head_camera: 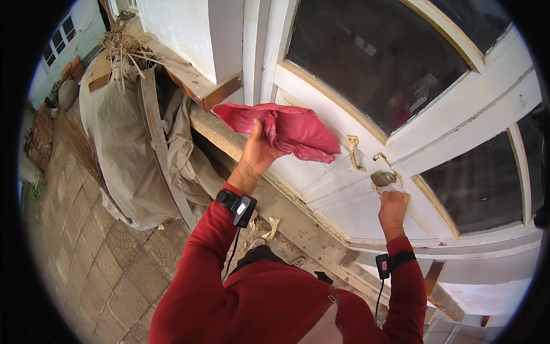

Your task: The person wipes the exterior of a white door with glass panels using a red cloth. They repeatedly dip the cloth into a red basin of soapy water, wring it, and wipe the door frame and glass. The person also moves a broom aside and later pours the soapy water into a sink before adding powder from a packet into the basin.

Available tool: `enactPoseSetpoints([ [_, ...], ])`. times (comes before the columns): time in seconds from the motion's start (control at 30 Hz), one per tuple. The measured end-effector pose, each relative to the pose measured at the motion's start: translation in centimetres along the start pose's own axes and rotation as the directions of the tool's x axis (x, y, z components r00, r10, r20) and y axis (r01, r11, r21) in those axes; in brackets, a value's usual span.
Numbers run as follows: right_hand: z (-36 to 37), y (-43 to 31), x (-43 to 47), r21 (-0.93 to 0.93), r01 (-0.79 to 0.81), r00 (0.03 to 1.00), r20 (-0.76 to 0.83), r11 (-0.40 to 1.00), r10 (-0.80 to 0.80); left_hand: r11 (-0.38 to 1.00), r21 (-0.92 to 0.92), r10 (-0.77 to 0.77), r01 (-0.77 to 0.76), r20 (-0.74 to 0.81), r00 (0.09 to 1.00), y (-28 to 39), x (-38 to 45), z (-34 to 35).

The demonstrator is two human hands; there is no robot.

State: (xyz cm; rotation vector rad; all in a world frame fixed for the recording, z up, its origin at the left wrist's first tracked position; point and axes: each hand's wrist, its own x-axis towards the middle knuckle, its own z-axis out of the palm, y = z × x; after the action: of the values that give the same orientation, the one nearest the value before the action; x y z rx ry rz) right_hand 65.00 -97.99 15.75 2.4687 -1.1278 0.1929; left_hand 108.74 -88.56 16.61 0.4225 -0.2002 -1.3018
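My left hand (pixel 257 155) holds a crumpled red cloth (pixel 300 131) up in front of a white double door (pixel 296 172) with dark glass panes. A metal handle (pixel 354 153) is fixed to the door just right of the cloth. Farther right, a padlock (pixel 382 178) hangs at the second handle. My right hand (pixel 393 210) is directly below the padlock with its fingers curled against the handle's lower end; whether they grip the handle or something small is hidden.
A beige sheet (pixel 129 150) covers a pile at the left, with a wooden plank (pixel 159 142) leaning on it and dry stalks (pixel 126 45) on top. A twig broom (pixel 84 150) stands beside it. A stone step (pixel 300 219) runs below the door, by paving tiles (pixel 107 275).
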Motion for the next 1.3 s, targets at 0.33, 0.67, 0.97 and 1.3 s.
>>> enactPoseSetpoints([
  [0.33,0.0,-0.1,0.0,0.032,-0.02,1.0,0.022,0.999,0.02,0.205,0.868,0.719,-0.452,0.179,0.671,4.8,13.0,6.8],
  [0.67,0.7,0.1,-0.2,0.018,-0.007,1.0,-0.007,1.0,0.007,-0.412,0.806,0.637,-0.425,0.588,0.499,-12.1,9.8,10.2],
  [0.97,0.1,0.3,-0.1,0.062,0.029,0.999,-0.032,0.998,-0.027,-0.575,0.4,0.186,-0.714,0.913,0.362,-15.8,6.8,10.2],
  [1.3,0.5,0.2,-0.3,0.096,0.004,0.998,-0.058,0.995,0.001,-0.527,0.797,0.699,-0.296,0.604,0.383,-2.2,13.8,5.0],
])
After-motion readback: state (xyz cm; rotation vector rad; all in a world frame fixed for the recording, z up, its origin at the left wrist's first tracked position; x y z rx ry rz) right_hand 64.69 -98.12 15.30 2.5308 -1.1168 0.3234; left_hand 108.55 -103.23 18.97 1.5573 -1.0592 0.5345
